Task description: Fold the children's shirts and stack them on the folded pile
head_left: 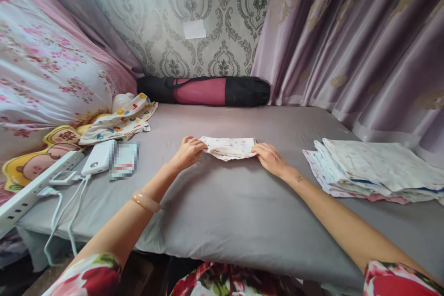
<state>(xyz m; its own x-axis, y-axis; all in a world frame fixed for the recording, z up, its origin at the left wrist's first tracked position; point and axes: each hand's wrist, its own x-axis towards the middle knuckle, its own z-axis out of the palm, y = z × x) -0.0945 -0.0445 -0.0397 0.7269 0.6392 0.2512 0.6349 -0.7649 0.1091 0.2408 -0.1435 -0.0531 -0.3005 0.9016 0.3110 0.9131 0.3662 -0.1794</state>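
Note:
A small white printed shirt (233, 144) is folded into a narrow band over the grey-covered bed, its round neckline facing me. My left hand (189, 152) pinches its left end between thumb and fingers. At the opposite end, my right hand (269, 158) grips the corner in the same way. Both arms reach forward, and the cloth is stretched between the hands. Whether its underside touches the sheet I cannot tell.
To the right lies a stack of folded clothes (378, 166). A rolled black and pink bag (201, 91) rests against the wall. On the left are a crumpled patterned garment (120, 122), a white power bank (100, 157), a blurred packet and a power strip (41, 187) with cables.

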